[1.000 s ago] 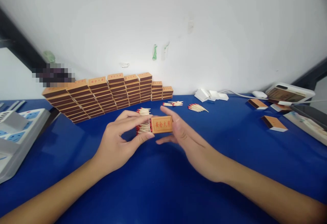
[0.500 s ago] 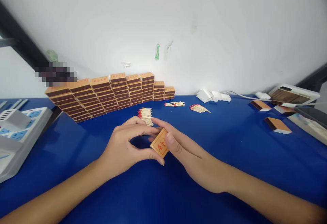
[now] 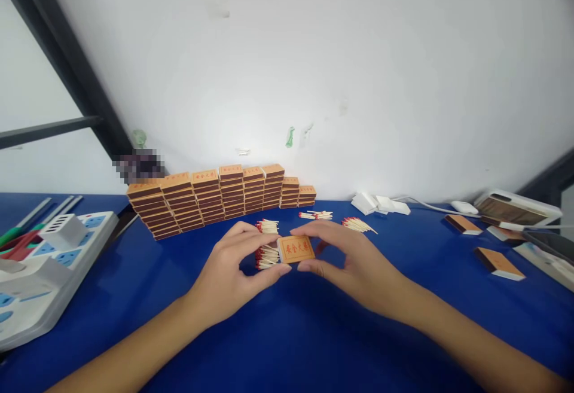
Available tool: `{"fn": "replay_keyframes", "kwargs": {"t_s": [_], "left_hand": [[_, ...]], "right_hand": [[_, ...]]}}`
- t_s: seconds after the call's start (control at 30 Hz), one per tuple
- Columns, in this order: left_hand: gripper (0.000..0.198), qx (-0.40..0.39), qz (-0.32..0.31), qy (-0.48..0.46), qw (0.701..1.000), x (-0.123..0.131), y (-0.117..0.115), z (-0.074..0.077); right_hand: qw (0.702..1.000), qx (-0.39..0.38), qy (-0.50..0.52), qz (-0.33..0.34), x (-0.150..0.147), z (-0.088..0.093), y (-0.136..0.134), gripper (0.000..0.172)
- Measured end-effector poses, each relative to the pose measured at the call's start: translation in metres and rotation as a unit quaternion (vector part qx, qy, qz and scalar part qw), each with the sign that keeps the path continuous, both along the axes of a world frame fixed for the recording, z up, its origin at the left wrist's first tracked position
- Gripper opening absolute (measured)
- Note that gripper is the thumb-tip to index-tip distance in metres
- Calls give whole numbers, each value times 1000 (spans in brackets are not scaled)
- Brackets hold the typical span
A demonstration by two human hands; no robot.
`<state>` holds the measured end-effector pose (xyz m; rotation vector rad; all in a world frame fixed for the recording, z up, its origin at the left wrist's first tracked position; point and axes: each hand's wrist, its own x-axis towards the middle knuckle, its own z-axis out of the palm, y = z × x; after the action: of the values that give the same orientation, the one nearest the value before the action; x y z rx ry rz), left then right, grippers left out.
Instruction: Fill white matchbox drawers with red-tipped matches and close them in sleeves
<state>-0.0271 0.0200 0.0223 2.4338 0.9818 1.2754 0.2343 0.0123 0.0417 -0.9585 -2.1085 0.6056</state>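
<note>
matchbox (image 3: 296, 250) has swung straight from its slant, left grip (image 3: 231, 274) and right grip (image 3: 362, 264) both pinching it.

- Box (image 3: 296, 250): thin card, matt — smooth printed face
- Stacks (image 3: 231, 192): matt card, dull sides
- Matches (image 3: 268, 256): bare wood sticks, matt
- Table (image 3: 278, 345): smooth, glossy — softly reflecting
- Power strip (image 3: 85, 261): smooth, hard plastic, low sheen
- Wall (image 3: 381, 82): smooth, mostly matt
</note>
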Motion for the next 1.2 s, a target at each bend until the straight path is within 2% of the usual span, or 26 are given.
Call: {"fn": "replay_keyframes", "kwargs": {"t_s": [0.07,0.17,0.3,0.4,0.5,0.7,0.87,0.97,1.07,1.2], "left_hand": [[37,22,29,11,999,-4,6,-1],[23,23,70,32,997,-12,17,-1],[20,35,71,47,996,-20,28,-6],[21,48,61,51,996,-22,31,-9],[22,61,56,52,995,-22,31,-10],[22,54,53,65,995,-17,30,-10],[22,37,52,56,996,-17,32,-10],[23,29,56,44,997,-19,33,-8],[24,18,69,30,997,-24,34,-1],[26,-2,94,-2,996,-32,37,15]], "right_hand": [[998,50,-36,-2,-2,13,19,32],[990,124,-64,-28,-12,39,62,33],[980,162,-111,-26,-38,68,123,27],[976,172,-129,-31,-59,74,156,26],[977,165,-133,-28,-72,68,172,26],[980,153,-127,-26,-73,62,172,32],[970,198,-132,-43,-62,68,163,31],[963,233,-119,-66,-51,64,152,26],[956,259,-116,-72,-32,51,129,19],[959,241,-140,-59,8,20,88,13]]}}
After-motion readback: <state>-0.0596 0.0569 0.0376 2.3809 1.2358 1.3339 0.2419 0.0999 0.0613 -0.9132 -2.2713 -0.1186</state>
